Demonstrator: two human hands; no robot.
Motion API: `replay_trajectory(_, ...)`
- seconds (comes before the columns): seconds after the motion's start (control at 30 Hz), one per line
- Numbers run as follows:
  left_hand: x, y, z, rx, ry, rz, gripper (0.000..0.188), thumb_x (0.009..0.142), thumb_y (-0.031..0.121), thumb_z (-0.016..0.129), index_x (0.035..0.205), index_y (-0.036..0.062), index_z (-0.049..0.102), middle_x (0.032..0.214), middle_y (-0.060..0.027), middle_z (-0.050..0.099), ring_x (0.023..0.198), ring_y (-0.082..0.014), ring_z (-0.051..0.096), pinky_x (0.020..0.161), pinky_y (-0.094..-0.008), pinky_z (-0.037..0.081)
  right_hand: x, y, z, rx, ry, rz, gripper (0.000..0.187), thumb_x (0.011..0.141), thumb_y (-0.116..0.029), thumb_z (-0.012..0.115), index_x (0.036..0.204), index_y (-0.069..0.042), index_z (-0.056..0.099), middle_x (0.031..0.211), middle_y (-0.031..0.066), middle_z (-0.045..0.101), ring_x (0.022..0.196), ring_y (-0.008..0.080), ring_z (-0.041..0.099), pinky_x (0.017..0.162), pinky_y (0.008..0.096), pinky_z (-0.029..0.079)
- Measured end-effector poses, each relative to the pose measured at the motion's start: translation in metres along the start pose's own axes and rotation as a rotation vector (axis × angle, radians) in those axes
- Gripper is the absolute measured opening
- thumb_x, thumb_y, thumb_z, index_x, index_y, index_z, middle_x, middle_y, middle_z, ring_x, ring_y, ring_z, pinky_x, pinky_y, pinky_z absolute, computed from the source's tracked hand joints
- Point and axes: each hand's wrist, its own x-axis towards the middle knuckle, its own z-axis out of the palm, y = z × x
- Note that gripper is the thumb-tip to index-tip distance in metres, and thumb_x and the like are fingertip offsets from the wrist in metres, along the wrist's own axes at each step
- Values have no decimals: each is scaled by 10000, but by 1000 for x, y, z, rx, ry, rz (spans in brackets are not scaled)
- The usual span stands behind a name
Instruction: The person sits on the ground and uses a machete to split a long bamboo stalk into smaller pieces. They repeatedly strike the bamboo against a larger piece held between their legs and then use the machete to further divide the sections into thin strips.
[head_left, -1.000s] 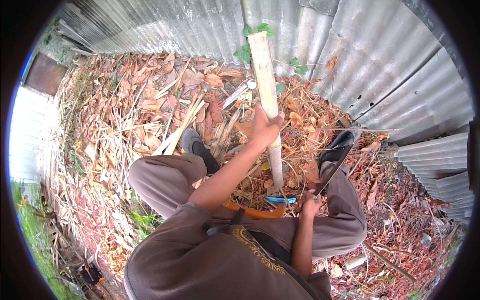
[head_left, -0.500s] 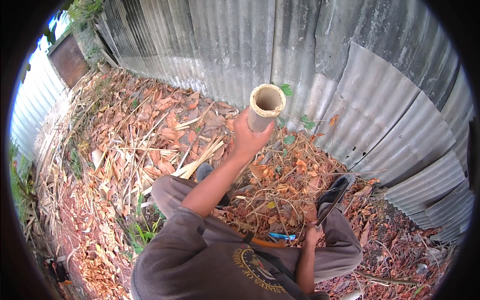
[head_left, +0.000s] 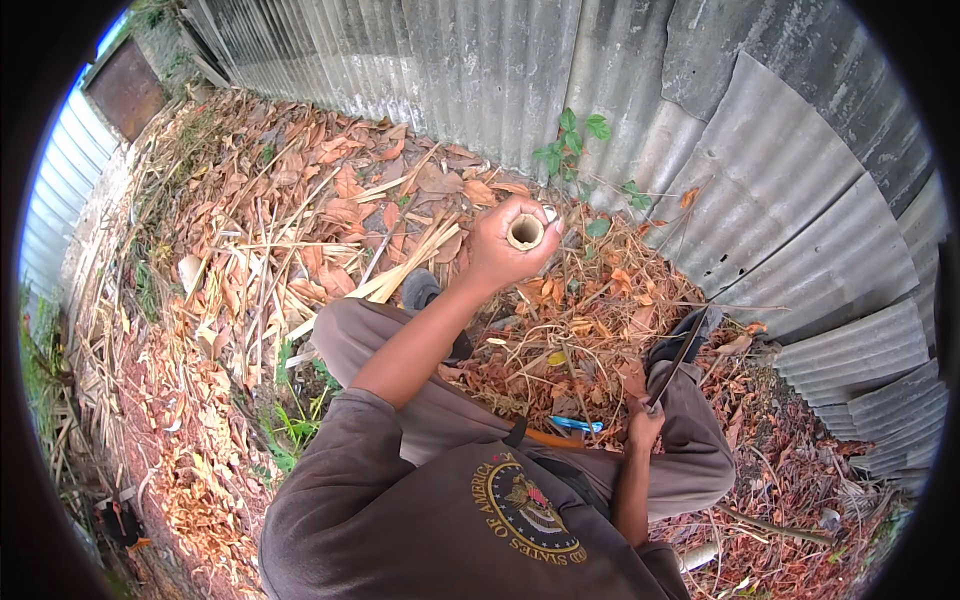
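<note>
My left hand (head_left: 494, 252) is held out in front of me, closed around a hollow pale tan tube (head_left: 524, 247) that looks like bamboo. Its round mouth points up toward me, ringed by my fingers. The rest of its length is hidden by the hand. Low on the right, over my bent leg, my right hand (head_left: 643, 424) grips a long knife by its handle, which the fingers mostly cover. The knife's narrow dark blade (head_left: 684, 352) slants up and away, past my shoe. Tube and blade are well apart.
A bright blue object (head_left: 577, 425) lies by my lap beside a curved orange-brown piece (head_left: 553, 438). Dry leaves (head_left: 300, 190) and split pale strips (head_left: 412, 262) cover the ground. A corrugated metal fence (head_left: 480, 80) runs along the far and right sides. A pale tube (head_left: 698, 556) lies near my right elbow.
The tube's mouth stood clear above my left hand; now it sits within the fingers and looks narrower. My right hand still holds the knife. The view has shifted slightly.
</note>
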Motion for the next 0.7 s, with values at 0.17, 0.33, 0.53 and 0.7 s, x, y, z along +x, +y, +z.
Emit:
replay_trajectory(0.17, 17, -19, -1, -25, -25, -51, 258, 747, 146, 779, 881, 40, 585, 712, -7, 612, 672, -75, 583, 634, -239, 475, -71, -122, 52, -22, -327, -19, 188, 813, 54, 524, 959, -59, 487, 577, -24, 450, 405, 62, 404, 365, 241, 289)
replay_trajectory(0.33, 41, -42, 2, 99, -129, -275, 190, 773, 154, 735, 855, 31, 616, 751, -28, 649, 697, -95, 606, 649, -271, 488, -107, -217, 117, -77, -592, -346, 236, 823, 42, 566, 1025, -63, 502, 654, -70, 419, 523, 18, 360, 465, 203, 274)
replay_trajectory(0.53, 59, -45, 14, 66, -51, -279, 186, 774, 143, 719, 889, 31, 625, 764, -35, 654, 710, -109, 617, 662, -290, 491, -102, -245, 191, -213, -630, -386, 245, 816, -6, 581, 1044, -64, 512, 620, -64, 398, 543, 24, 352, 484, 219, 281)
replay_trajectory(0.7, 62, -63, 20, 41, -30, -217, 236, 769, 155, 710, 940, 24, 615, 832, -63, 665, 776, -112, 625, 704, -288, 495, -99, -251, 206, -329, -578, -374, 253, 813, -18, 581, 1052, -54, 507, 592, -54, 406, 516, 30, 358, 473, 228, 293)
